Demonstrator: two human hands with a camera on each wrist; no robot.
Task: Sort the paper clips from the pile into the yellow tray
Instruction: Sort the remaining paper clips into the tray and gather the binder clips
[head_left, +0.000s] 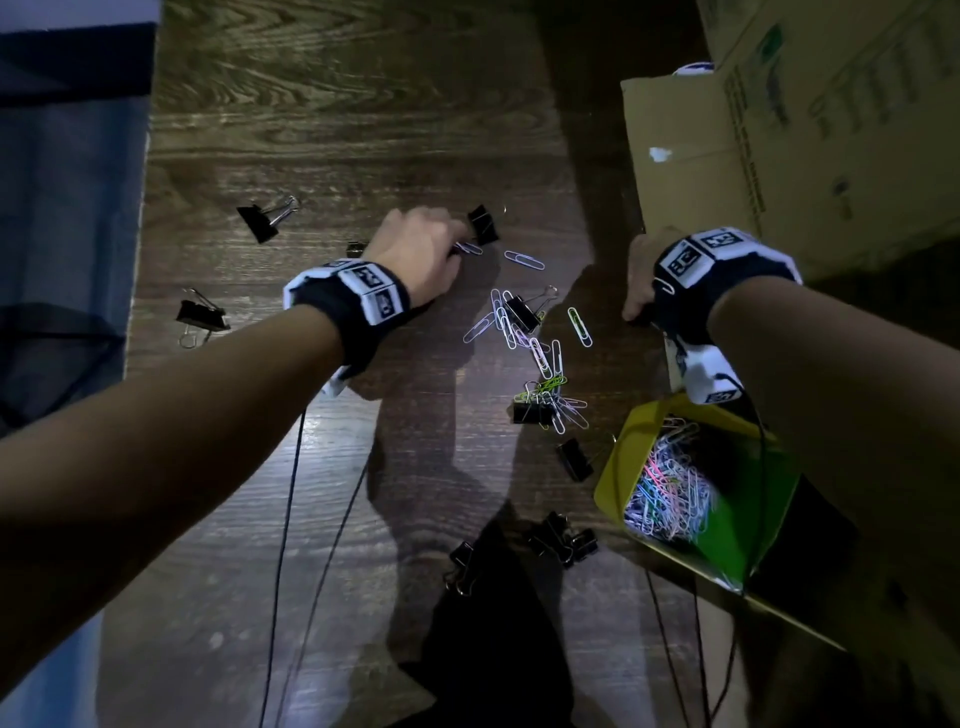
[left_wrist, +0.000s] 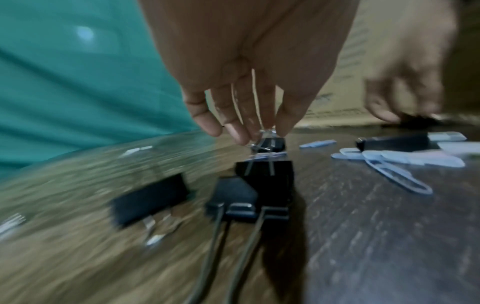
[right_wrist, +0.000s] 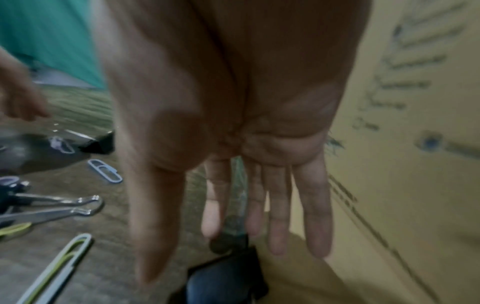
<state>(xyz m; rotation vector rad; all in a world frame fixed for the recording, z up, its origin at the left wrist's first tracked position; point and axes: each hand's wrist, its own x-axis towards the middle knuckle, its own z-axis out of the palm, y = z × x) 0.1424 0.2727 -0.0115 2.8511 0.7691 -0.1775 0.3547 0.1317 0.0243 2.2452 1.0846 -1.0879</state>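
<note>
Both forearms are bare; the left wrist band (head_left: 347, 298) is black with white panels bearing square black markers; the right wrist band (head_left: 719, 270) matches it; thin black cables (head_left: 283, 530) trail from the bands.

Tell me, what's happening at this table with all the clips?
A person is sorting paper clips out of a mixed scatter on a dark wooden table. Their left hand is pinching at the wire handles of a black binder clip, with a paper clip lying just beside the fingertips. Their right hand is open, fingers straight, beside a cardboard box. The yellow tray already holds a heap of coloured paper clips, while more paper clips and binder clips remain loose on the table.
</note>
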